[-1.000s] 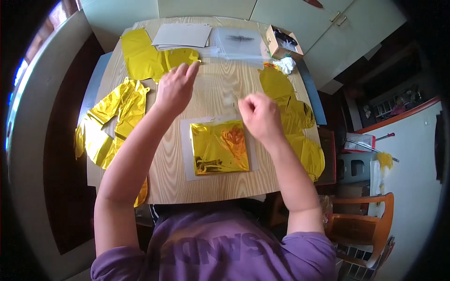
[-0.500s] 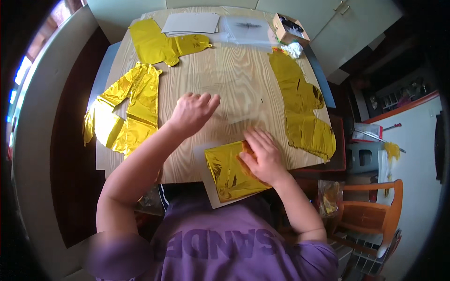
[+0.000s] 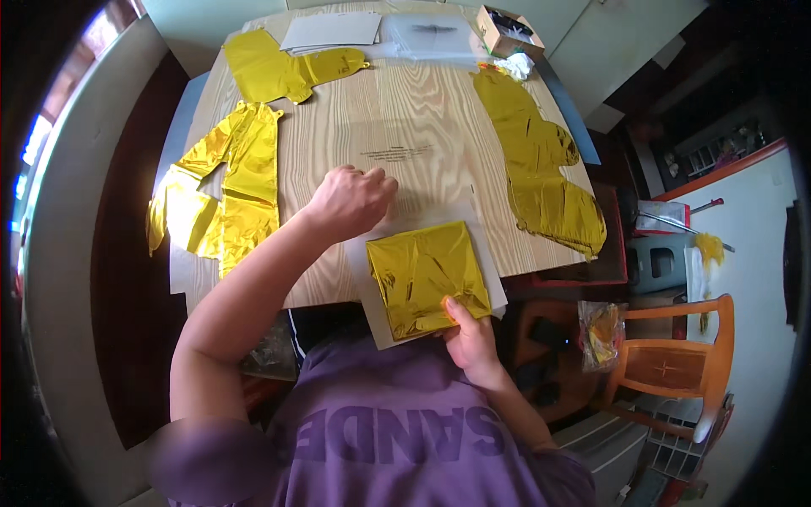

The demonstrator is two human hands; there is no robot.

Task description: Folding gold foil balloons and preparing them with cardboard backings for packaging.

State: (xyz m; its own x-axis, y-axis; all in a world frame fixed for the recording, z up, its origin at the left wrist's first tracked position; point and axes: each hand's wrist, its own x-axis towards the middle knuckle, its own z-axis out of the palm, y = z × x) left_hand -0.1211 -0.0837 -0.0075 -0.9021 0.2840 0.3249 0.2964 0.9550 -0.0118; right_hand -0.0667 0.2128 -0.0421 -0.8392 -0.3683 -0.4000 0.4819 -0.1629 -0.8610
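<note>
Packet of folded gold foil (image 3: 427, 275) observed on a pale card (image 3: 481, 253) at the near edge of the wooden table (image 3: 448, 118), the card's near side reaching past that edge. We note the right hand (image 3: 473, 345) at the packet's near right corner: thumb flat on the foil, fingers mostly hidden below, grip closed on packet and card together. We record the left hand (image 3: 352, 201) just beyond the packet's far left corner, fingers curled inward; we cannot tell how tightly they close or whether they have hold of the clear film (image 3: 397, 155), which shows faint print. Along the table's left edge we log a crinkled gold foil piece (image 3: 247, 194); toward the far left corner, a smoother foil shape (image 3: 266, 72); along the right edge, a long foil shape (image 3: 536, 160). At the far edge we see grey-white sheets (image 3: 329, 32) beside clear plastic sheets (image 3: 431, 40). Near the far right corner we find a small open box (image 3: 505, 44) and white crumpled tissue (image 3: 515, 66).
</note>
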